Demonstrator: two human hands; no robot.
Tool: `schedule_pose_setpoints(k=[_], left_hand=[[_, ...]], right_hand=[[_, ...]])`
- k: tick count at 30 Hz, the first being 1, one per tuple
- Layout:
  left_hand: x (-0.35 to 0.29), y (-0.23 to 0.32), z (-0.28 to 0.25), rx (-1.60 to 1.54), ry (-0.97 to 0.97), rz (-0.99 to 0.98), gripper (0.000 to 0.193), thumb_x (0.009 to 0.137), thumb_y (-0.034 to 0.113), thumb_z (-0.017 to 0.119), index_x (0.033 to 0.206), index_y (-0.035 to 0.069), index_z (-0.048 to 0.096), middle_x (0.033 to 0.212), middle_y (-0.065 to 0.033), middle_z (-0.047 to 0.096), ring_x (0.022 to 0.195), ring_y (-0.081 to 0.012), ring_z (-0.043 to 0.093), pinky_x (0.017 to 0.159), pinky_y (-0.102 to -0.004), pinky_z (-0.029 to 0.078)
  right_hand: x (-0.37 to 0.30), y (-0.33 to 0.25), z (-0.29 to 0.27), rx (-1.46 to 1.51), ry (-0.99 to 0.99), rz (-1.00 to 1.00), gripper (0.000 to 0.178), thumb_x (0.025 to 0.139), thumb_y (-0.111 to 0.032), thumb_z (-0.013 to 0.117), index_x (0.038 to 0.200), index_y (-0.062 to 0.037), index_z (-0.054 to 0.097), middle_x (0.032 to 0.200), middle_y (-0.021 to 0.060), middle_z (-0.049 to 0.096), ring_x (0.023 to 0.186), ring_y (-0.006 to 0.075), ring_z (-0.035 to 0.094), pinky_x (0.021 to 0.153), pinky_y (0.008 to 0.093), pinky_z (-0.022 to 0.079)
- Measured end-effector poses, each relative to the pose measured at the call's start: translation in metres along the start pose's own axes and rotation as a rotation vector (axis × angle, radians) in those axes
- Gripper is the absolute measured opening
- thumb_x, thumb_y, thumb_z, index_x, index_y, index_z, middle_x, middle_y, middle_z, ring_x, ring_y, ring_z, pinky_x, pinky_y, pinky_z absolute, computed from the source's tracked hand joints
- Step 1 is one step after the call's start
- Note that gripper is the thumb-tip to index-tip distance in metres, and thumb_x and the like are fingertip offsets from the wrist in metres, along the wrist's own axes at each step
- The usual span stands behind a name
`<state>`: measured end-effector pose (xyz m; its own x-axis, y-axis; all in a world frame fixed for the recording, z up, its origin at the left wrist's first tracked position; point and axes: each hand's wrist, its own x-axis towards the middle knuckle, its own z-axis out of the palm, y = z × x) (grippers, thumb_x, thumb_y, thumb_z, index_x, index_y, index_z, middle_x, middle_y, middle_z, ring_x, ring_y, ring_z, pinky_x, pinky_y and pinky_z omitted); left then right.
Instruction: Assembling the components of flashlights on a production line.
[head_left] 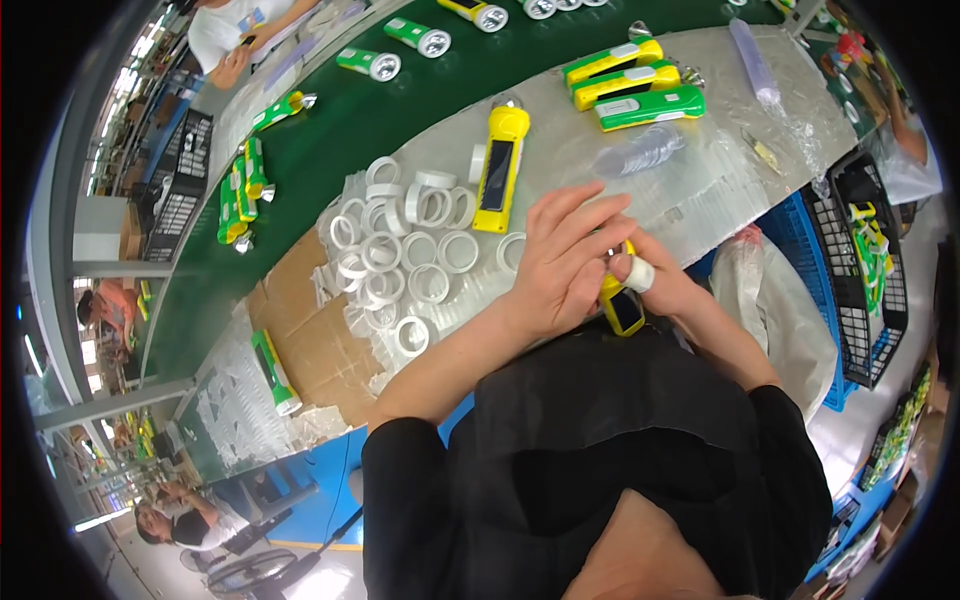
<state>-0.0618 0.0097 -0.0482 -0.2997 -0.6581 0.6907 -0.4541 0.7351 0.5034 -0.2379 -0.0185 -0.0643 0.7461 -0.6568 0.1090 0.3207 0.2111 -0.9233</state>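
A yellow flashlight [622, 305] was held between both hands, close to the body and above the near edge of the table [700, 70]. The left hand [570, 262] was laid over the upper part of the flashlight, fingers spread and curled across it, so that its grip was closed on the flashlight body. The right hand [655, 280] was pressed against the flashlight from the other side, its grip also closed on it; a white wrapping was seen on one of its fingers [637, 272]. Only the lower end of the flashlight, with a dark panel on its face, was shown below the grip.

Just beyond the grip, a second yellow flashlight [499, 168] was laid flat on the table with its dark panel upward. Left of the grip, a heap of white plastic rings [400, 250] was spread over clear plastic sheets. Farther beyond the grip and to its right, three yellow and green flashlights [635, 82] were laid side by side. Well left of the grip, a green flashlight [275, 372] was laid on cardboard. Right of the grip, a black wire basket [865, 270] holding more flashlights was set beside the table.
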Motion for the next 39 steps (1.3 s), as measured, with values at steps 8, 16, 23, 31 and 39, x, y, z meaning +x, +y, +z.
schedule_pose_setpoints(k=[8, 16, 23, 31, 39], left_hand=[[-0.033, 0.010, -0.052, 0.484, -0.143, -0.522, 0.050, 0.080, 0.035, 0.074, 0.116, 0.003, 0.057, 0.103, -0.0156, 0.062, 0.093, -0.0309, 0.063, 0.072, -0.0378, 0.053], [-0.044, 0.007, -0.044, 0.405, -0.155, -0.592, 0.048, 0.078, 0.022, 0.077, 0.116, 0.004, 0.054, 0.095, -0.0094, 0.061, 0.084, -0.0214, 0.064, 0.064, -0.0332, 0.053], [0.041, 0.020, -0.033, -0.503, 0.288, -0.397, 0.033, 0.076, 0.008, 0.077, 0.103, -0.001, 0.060, 0.112, -0.0118, 0.056, 0.108, -0.0238, 0.060, 0.083, -0.0351, 0.055], [0.055, 0.011, -0.034, 0.129, -0.080, -0.173, 0.038, 0.068, 0.024, 0.086, 0.101, 0.010, 0.074, 0.108, -0.0078, 0.057, 0.087, -0.0191, 0.057, 0.071, -0.0304, 0.046], [0.067, 0.013, -0.031, 0.105, -0.106, -0.116, 0.039, 0.067, 0.023, 0.085, 0.102, 0.010, 0.073, 0.105, -0.0068, 0.057, 0.086, -0.0199, 0.056, 0.069, -0.0307, 0.046]], right_hand=[[0.029, -0.029, -0.016, -0.104, 0.116, -0.208, 0.065, 0.084, -0.056, 0.066, 0.119, -0.0065, 0.045, 0.078, 0.0113, 0.057, 0.063, 0.0184, 0.057, 0.057, 0.0299, 0.046], [0.038, -0.020, -0.025, -0.241, 0.168, -0.288, 0.059, 0.087, -0.047, 0.066, 0.121, -0.0041, 0.044, 0.079, 0.0109, 0.057, 0.067, 0.0169, 0.056, 0.062, 0.0292, 0.046], [0.038, -0.018, -0.027, -0.254, 0.157, -0.323, 0.042, 0.090, -0.017, 0.063, 0.126, -0.0037, 0.045, 0.099, 0.0079, 0.060, 0.077, 0.0130, 0.061, 0.067, 0.0278, 0.053], [0.038, -0.011, -0.041, -0.359, 0.133, -0.418, 0.052, 0.091, -0.029, 0.065, 0.132, -0.0045, 0.043, 0.115, 0.0071, 0.055, 0.100, 0.0161, 0.058, 0.086, 0.0315, 0.049], [0.032, -0.030, -0.046, -0.305, 0.124, -0.510, 0.059, 0.084, -0.034, 0.074, 0.129, -0.0058, 0.048, 0.127, 0.0107, 0.056, 0.120, 0.0254, 0.054, 0.097, 0.0375, 0.045]])
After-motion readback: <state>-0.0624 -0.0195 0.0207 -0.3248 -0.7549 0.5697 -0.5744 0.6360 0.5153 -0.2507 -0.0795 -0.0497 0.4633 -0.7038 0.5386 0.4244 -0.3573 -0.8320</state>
